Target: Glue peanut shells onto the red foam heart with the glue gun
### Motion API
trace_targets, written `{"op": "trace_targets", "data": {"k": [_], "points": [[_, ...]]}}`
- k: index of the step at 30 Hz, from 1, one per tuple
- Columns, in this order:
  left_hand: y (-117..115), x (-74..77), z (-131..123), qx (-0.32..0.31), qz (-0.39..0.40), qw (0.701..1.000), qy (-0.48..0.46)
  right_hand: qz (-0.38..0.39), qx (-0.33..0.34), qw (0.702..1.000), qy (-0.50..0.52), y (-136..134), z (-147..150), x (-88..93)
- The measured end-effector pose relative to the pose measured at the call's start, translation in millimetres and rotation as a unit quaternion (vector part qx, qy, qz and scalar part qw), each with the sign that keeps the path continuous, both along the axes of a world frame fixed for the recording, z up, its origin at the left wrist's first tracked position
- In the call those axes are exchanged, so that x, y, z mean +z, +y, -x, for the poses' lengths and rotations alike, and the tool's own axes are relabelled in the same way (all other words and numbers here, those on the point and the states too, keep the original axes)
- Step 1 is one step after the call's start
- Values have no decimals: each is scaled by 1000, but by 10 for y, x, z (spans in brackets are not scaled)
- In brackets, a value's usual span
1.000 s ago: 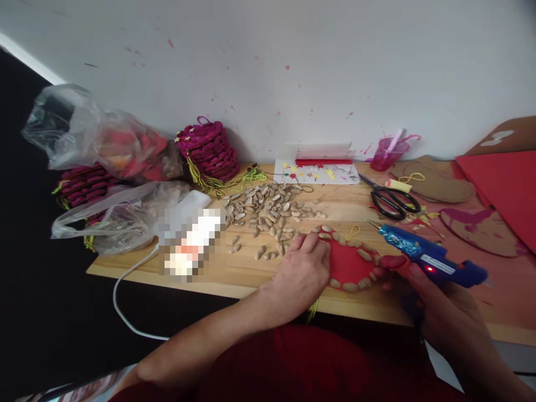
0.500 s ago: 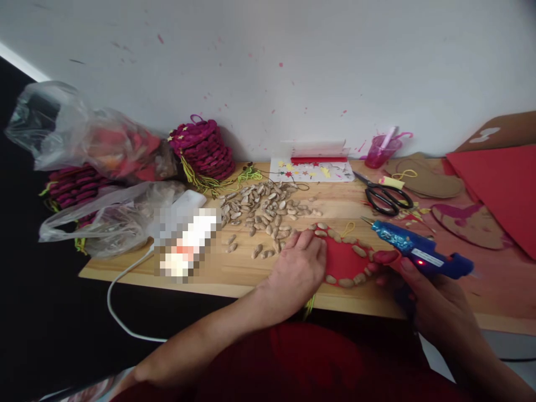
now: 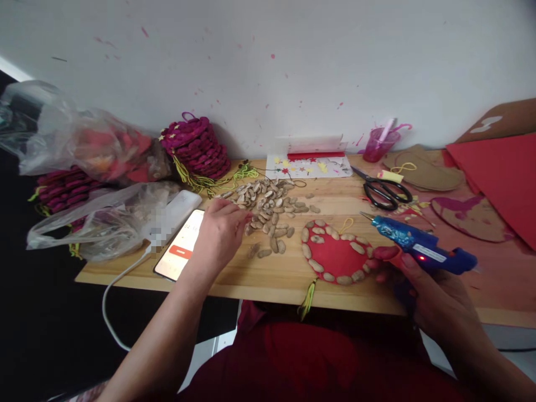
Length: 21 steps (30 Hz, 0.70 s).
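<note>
My left hand [image 3: 221, 234] reaches over the left edge of a pile of peanuts [image 3: 274, 209], beside a lit phone [image 3: 176, 254]. Its fingers are loosely bent and look apart, with no object visible in them; the fingertips are partly hidden. In my right hand [image 3: 439, 296] is a blue hot glue gun [image 3: 419, 245], its red light on and nozzle pointing left. A red covering [image 3: 387, 254] sits on a finger of that hand. Between the hands lies a red heart-shaped piece [image 3: 341, 255] edged with peanuts, with a yellow loop on top and a yellow-green tassel [image 3: 309, 300].
Black-handled scissors [image 3: 383, 192] lie behind the glue gun. A pink cup [image 3: 377, 145] and a star-covered sheet [image 3: 310, 167] stand by the wall. Red sheets [image 3: 498, 181] and cardboard shapes are at right. Plastic bags [image 3: 109, 145] and a purple braided bundle [image 3: 199, 148] fill the left.
My left hand has moved left from the heart to the peanut pile, uncovering the heart's left side and tassel. My right hand still holds the glue gun in nearly the same place.
</note>
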<state>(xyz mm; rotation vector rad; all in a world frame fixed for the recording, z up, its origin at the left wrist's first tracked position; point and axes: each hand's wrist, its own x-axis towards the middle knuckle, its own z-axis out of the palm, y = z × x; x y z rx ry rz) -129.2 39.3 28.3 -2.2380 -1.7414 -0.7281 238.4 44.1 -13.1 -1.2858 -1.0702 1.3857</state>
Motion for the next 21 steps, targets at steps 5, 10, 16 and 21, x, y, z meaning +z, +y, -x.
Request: {"op": "trace_targets", "data": {"k": [5,10,16,21], "points": [[41,-147,4,-8,31,999,-15,-8,-4,1000,-8,13,14,12],[90,-168,-38,-10,72,997,-6,2,8,1000,-7,12,-4,8],[102,-110,-51,-19,85,996,28,-10,9,1000,-27,-5,-4,17],[106,-75,-76,-17,93,994,58,-11,25,997,-66,0,-37,-1]]}}
